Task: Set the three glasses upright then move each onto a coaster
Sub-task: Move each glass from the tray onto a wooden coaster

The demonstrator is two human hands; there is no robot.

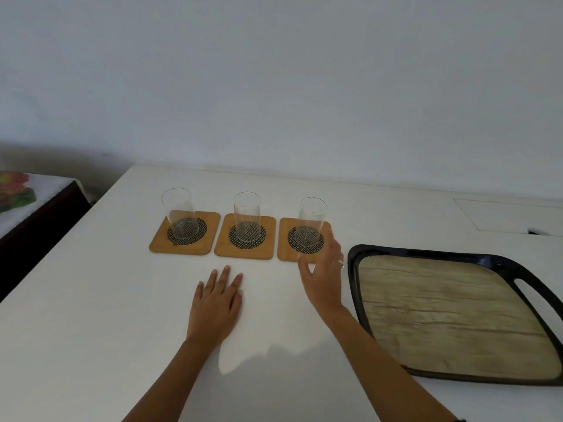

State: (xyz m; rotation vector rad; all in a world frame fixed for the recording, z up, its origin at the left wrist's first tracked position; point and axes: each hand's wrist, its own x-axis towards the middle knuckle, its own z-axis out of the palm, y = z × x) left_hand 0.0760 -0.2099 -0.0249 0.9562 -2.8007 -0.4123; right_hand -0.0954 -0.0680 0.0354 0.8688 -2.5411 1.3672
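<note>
Three clear glasses stand upright in a row mid-frame on the white worktop, each on its own wooden coaster: left glass on left coaster, middle glass on middle coaster, right glass on right coaster. Left hand lies flat on the worktop below the middle coaster, fingers spread, holding nothing. Right hand sits just beside the right glass, grip open, not touching the glass. Black-rimmed tray at lower right.

A plain pale wall rises behind the white table — dimly lit. At far left stands dark furniture under a floral cloth.
</note>
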